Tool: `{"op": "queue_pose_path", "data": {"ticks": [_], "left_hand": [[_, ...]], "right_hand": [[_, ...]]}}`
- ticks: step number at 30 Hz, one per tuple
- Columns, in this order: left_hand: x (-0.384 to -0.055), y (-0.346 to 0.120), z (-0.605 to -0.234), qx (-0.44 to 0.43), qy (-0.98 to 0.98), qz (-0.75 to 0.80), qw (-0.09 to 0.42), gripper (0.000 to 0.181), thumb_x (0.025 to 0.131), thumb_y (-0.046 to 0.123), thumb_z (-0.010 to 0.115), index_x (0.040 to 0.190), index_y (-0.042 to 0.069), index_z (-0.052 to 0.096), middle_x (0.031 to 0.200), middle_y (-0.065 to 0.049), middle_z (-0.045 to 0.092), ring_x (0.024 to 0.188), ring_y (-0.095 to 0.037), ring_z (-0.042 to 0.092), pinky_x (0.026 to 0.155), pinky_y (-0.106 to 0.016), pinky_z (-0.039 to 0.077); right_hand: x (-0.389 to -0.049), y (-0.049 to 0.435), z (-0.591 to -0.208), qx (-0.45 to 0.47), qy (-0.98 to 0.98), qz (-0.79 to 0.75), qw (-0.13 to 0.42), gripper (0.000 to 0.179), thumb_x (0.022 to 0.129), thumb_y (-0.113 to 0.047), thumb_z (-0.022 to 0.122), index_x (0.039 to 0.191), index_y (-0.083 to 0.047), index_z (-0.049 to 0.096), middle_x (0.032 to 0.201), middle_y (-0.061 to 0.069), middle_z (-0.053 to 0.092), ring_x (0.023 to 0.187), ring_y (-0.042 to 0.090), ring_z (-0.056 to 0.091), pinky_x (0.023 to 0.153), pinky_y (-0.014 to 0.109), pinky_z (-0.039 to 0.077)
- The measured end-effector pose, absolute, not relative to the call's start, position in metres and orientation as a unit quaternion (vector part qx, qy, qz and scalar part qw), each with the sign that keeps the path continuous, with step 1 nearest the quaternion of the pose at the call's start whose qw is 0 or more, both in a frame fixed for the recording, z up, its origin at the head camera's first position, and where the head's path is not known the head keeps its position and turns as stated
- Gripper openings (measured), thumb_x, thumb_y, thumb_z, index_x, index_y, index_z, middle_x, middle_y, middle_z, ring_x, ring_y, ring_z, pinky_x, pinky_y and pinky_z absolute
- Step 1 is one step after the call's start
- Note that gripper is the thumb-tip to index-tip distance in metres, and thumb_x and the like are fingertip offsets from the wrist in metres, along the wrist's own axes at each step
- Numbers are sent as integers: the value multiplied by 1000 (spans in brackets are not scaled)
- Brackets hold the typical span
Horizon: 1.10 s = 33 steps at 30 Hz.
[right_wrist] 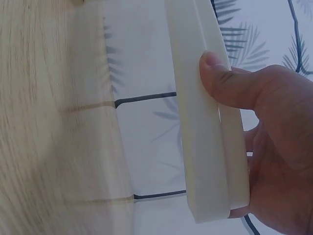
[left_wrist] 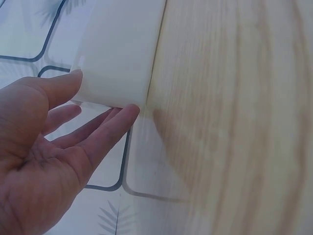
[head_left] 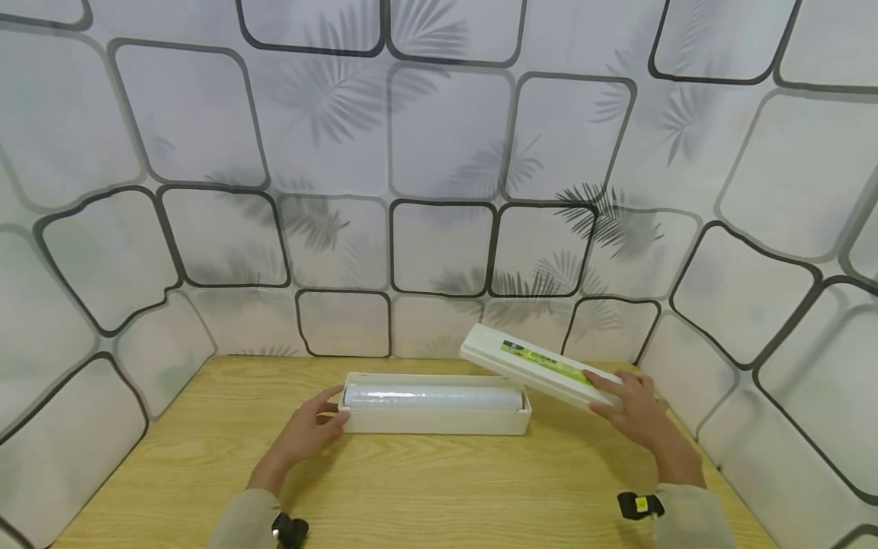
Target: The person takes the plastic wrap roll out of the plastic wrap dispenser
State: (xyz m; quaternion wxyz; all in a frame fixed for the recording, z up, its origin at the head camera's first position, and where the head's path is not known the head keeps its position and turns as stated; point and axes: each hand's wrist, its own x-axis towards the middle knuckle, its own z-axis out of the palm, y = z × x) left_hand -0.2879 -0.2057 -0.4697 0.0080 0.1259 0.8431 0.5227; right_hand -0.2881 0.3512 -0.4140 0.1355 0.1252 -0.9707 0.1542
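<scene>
A long white cling film box (head_left: 439, 422) lies on the table with its top off. Inside it runs a shiny roll of cling film (head_left: 432, 396). My left hand (head_left: 318, 425) holds the box by its left end; in the left wrist view the thumb and fingertips of this hand (left_wrist: 54, 142) are at the box's end corners (left_wrist: 115, 73). The white lid (head_left: 494, 347), with a green label, is tilted in my right hand (head_left: 634, 404), its left end raised and its lower edge overlapping the box's right end. The right wrist view has the thumb pressed along the lid's side (right_wrist: 200, 127).
The box stands toward the back of a light wood-grain table (head_left: 439, 488). Behind and at both sides rise walls (head_left: 439, 137) covered in a pattern of rounded squares and leaves. A dark strap-like device (head_left: 640, 505) sits at the right wrist.
</scene>
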Motion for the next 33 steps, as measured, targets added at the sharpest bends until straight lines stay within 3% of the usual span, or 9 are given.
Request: {"op": "queue_pose_path", "data": {"ticks": [15, 24, 33], "left_hand": [[-290, -205, -472, 124, 845, 521, 4, 61, 104, 10, 62, 155, -9, 35, 137, -39, 55, 109, -40, 71, 82, -41, 65], [-289, -205, -471, 113, 848, 518, 5, 60, 104, 12, 62, 155, -6, 36, 137, -36, 57, 106, -35, 72, 81, -37, 64], [-290, -205, -471, 118, 846, 520, 4, 61, 103, 10, 62, 155, -8, 36, 136, -38, 57, 106, -38, 72, 81, -39, 65]], "right_hand": [[-289, 366, -420, 101, -975, 163, 117, 58, 98, -43, 68, 147, -13, 57, 143, 38, 43, 124, 62, 34, 74, 81, 38], [-290, 376, -424, 92, -976, 166, 109, 63, 98, -47, 67, 148, -11, 56, 146, 41, 40, 124, 67, 31, 74, 86, 35], [-289, 384, -426, 81, -977, 174, 97, 64, 99, -48, 66, 149, -10, 54, 146, 42, 38, 125, 68, 28, 75, 91, 32]]}}
